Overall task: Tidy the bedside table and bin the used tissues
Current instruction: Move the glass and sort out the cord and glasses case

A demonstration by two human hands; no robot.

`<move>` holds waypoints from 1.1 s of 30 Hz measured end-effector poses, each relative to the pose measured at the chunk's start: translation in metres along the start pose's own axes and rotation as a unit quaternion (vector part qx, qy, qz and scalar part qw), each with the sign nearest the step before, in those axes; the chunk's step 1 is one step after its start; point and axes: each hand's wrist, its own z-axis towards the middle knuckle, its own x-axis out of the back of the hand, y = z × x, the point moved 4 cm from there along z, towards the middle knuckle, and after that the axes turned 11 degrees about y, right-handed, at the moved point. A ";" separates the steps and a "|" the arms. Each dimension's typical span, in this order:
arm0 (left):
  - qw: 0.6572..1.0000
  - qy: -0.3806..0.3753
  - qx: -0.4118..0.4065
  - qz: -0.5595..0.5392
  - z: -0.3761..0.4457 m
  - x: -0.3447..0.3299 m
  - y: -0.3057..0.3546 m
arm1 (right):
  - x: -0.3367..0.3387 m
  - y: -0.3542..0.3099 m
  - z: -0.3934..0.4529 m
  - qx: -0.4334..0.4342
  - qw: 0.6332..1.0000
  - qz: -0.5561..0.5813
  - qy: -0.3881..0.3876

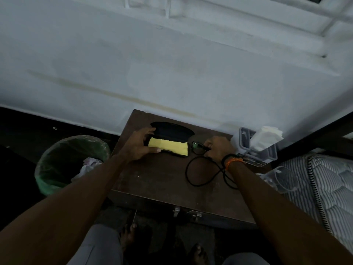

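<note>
Feet: bare feet (131,236) are standing on the dark floor at the bottom centre of the frame, just below the tabletop's front edge.
Left hand: the left hand (139,144) is curling its grip round the left end of the spectacle case, thumb on the near edge, fingers on the raised lid.
Right hand: the right hand (217,148) is pinching the glasses with a closed grip, right of centre; black and orange bands (232,159) are sitting on the wrist.
Spectacle case: the black spectacle case (172,134) is lying open at the centre of the tabletop (162,178), a yellow cloth (168,148) resting inside it.
Glasses: the dark-framed glasses (198,147) are lying just beside the case's right end.
Cord: a black cord (193,169) is looping across the tabletop below the right hand.
Bin: the bin (57,169) with a green liner is standing at the left of the frame, beside the tabletop, crumpled tissues (87,165) lying inside it.
Tissue holder: a grey holder (254,144) with white tissues is standing at the right, against the wall.
Bed: a striped mattress (328,184) is filling the lower right, a clear plastic container (282,178) lying on its edge.
</note>
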 end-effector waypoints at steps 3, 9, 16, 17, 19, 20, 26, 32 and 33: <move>1.000 0.010 -0.001 0.007 -0.001 0.000 -0.001 | 0.000 0.004 -0.003 -0.013 1.000 -0.007 0.022; 1.000 0.011 -0.005 0.018 -0.002 0.001 -0.002 | 0.012 -0.005 -0.015 0.034 0.995 -0.020 0.096; 1.000 0.013 -0.013 0.019 -0.007 0.002 0.003 | 0.038 -0.026 -0.031 0.103 0.971 0.016 0.215; 0.999 0.015 -0.019 0.021 -0.007 0.002 0.003 | 0.037 -0.032 -0.035 0.114 0.969 0.030 0.216; 0.999 0.017 -0.025 0.027 -0.008 0.004 0.004 | 0.031 -0.047 -0.039 0.133 0.971 0.054 0.192; 0.999 0.017 -0.024 0.031 -0.008 0.004 0.004 | 0.025 -0.056 -0.040 0.139 0.972 0.062 0.181; 0.999 0.019 -0.025 0.035 -0.009 0.004 0.005 | -0.001 -0.109 -0.030 0.156 0.972 0.081 0.154; 0.999 0.015 -0.018 0.031 -0.007 0.003 0.000 | -0.012 -0.130 -0.017 0.136 0.978 0.038 0.152; 0.999 0.014 -0.018 0.032 -0.007 0.002 -0.001 | -0.014 -0.131 -0.016 0.129 0.980 0.027 0.148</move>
